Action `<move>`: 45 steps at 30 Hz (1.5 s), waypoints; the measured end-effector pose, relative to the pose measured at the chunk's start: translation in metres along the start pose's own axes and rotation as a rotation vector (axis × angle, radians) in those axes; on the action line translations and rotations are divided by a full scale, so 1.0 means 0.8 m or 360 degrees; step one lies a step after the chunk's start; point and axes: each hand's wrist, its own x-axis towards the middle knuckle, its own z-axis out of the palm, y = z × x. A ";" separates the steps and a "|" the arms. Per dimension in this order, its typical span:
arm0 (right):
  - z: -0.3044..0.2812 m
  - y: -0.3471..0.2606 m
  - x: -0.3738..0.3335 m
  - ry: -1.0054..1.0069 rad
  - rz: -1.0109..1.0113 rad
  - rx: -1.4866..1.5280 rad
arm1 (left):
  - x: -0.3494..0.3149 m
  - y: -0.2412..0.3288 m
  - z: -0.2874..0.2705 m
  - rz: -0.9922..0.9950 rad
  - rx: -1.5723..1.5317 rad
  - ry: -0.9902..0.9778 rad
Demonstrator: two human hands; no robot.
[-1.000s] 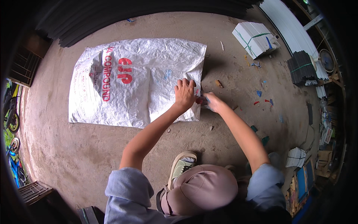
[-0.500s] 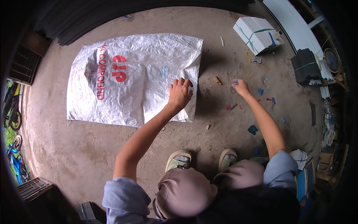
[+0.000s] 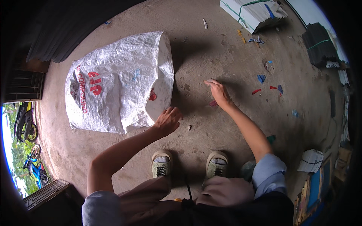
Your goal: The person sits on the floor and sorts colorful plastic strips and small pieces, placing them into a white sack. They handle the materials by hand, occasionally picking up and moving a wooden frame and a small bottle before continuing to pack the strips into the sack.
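Note:
A large white woven plastic sack with red printing lies on the concrete floor at the left, its mouth toward the right and partly spread. My left hand is closed at the near corner of the mouth, its fingers curled over the edge. A small red patch shows at the mouth; whether it is print or a scrap I cannot tell. To the right of the sack, my right hand hovers above the floor, fingers stretched leftward, with nothing visible in them. Just below it lies a dark red scrap.
Blue scraps, red scraps and yellow bits litter the right-hand floor. A strapped white bundle stands far right, beside a dark strapped stack. My shoes are near. Motorbikes stand outside at left.
The view has shifted. My left hand has moved from above the sack to its near mouth corner, and the mouth has spread. The scrap in my right hand and a brown piece nearby no longer show.

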 end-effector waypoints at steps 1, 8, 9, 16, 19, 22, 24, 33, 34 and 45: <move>-0.009 0.023 -0.020 0.0102 -0.0149 -0.0154 | 0.008 0.010 0.020 0.0035 -0.0053 0.0009; -0.042 0.042 -0.104 -0.0236 -0.0664 -0.0879 | 0.010 0.043 0.099 -0.0055 -0.0095 0.0202; -0.039 0.040 -0.107 -0.0252 -0.0637 -0.0858 | 0.006 0.041 0.107 -0.0067 -0.0122 0.0271; -0.017 0.038 -0.119 -0.0055 -0.0550 -0.0784 | 0.006 0.026 0.111 -0.0065 -0.0432 0.0366; -0.015 0.045 -0.120 -0.0024 -0.0358 -0.0723 | 0.028 0.031 0.098 -0.0147 -0.0553 0.0538; -0.027 0.043 -0.124 0.0195 0.0059 -0.0373 | 0.072 0.047 0.085 -0.0262 -0.0887 0.0598; -0.041 0.042 -0.132 0.0394 0.0229 -0.0163 | 0.114 0.061 0.084 -0.0281 -0.0976 0.0636; -0.105 0.037 -0.219 0.0470 0.0947 0.0166 | 0.188 0.079 0.131 -0.0313 -0.0385 0.0567; -0.102 0.044 -0.230 0.0442 0.1007 0.0106 | 0.189 0.079 0.129 -0.0315 -0.0414 0.0545; -0.066 0.065 -0.286 0.0370 0.1043 -0.0447 | 0.183 0.052 0.119 0.0093 -0.0417 0.0603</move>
